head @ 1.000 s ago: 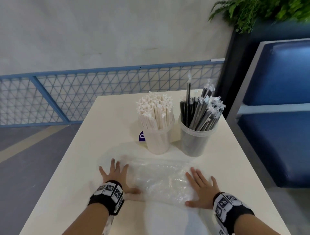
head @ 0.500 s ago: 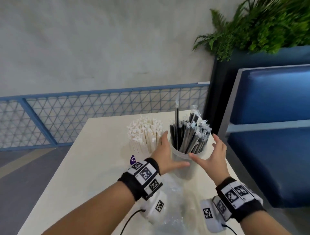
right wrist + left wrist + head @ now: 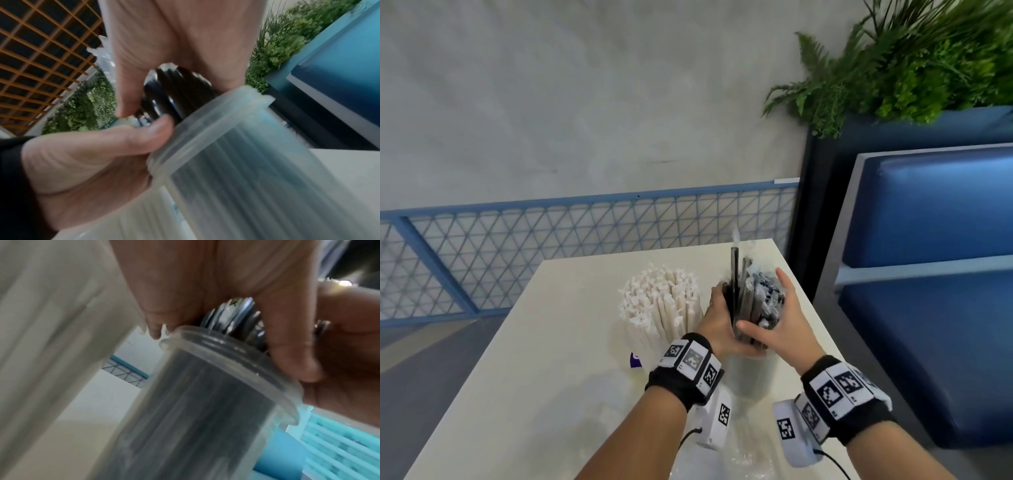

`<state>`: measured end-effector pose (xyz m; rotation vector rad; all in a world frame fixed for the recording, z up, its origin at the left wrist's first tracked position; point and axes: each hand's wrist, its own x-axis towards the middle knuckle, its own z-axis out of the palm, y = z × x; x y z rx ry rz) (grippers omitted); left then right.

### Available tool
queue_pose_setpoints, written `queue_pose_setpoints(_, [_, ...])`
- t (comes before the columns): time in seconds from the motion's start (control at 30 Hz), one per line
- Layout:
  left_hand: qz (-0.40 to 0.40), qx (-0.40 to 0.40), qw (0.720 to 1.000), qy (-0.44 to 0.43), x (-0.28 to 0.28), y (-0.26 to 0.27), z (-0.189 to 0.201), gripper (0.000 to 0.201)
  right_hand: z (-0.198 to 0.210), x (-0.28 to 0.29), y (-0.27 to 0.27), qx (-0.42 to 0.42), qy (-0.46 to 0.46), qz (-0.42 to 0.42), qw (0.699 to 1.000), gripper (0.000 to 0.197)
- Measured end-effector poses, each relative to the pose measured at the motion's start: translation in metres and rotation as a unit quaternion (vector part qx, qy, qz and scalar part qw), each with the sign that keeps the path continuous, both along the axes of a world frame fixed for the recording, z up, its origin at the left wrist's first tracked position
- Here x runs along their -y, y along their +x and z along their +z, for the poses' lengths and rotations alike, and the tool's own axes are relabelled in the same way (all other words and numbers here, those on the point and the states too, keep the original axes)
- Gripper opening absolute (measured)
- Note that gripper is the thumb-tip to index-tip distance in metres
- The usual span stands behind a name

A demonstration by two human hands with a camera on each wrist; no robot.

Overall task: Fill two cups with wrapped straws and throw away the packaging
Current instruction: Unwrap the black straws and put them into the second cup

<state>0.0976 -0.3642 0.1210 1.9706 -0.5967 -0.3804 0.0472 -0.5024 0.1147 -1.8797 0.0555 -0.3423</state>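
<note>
Two clear cups stand at the far side of the table (image 3: 551,342). The left cup holds white paper-wrapped straws (image 3: 662,305). The right cup (image 3: 751,377) holds black straws in clear wrappers (image 3: 760,301). Just above that cup's rim, my left hand (image 3: 717,318) and right hand (image 3: 787,318) clasp the black bundle from both sides, with one straw sticking up higher. The left wrist view shows the cup (image 3: 205,402) and the straws (image 3: 232,316) under my curled fingers. In the right wrist view the straws (image 3: 180,94) sit between both hands above the cup (image 3: 246,162).
Crumpled clear plastic packaging (image 3: 739,459) lies on the table near me, under my wrists. A blue padded bench (image 3: 928,308) stands close on the right, with a planter of green ferns (image 3: 893,68) behind it. A blue mesh railing (image 3: 551,236) runs behind the table.
Both hands left the flat plastic packaging, rose to the right cup, and closed on the black straw bundle, squeezing it together. The head view tilted up.
</note>
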Motion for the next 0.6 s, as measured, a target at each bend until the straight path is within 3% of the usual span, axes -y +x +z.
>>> queue_pose_setpoints(0.13, [0.053,-0.001,0.996,-0.067,0.005,0.002,0.004,0.094,0.015,-0.004,-0.001,0.073,0.016,-0.031,0.997,0.055])
queue_pose_setpoints(0.2, [0.068,0.007,0.992,-0.105,0.006,0.003,0.009,0.086,0.026,-0.004,-0.002,0.109,0.025,-0.025,0.993,0.045])
queue_pose_setpoints(0.3, [0.078,0.042,0.989,-0.122,0.007,-0.001,0.023,0.085,0.038,-0.004,-0.001,0.155,0.025,-0.007,0.988,0.045])
queue_pose_setpoints(0.47, [0.082,0.094,0.976,-0.177,0.003,-0.008,0.038,0.106,0.036,0.004,0.000,0.154,-0.023,-0.028,0.987,0.056])
queue_pose_setpoints(0.6, [0.094,0.288,0.948,-0.095,0.001,-0.019,0.066,0.060,0.026,0.003,-0.003,0.174,-0.072,-0.086,0.978,0.046])
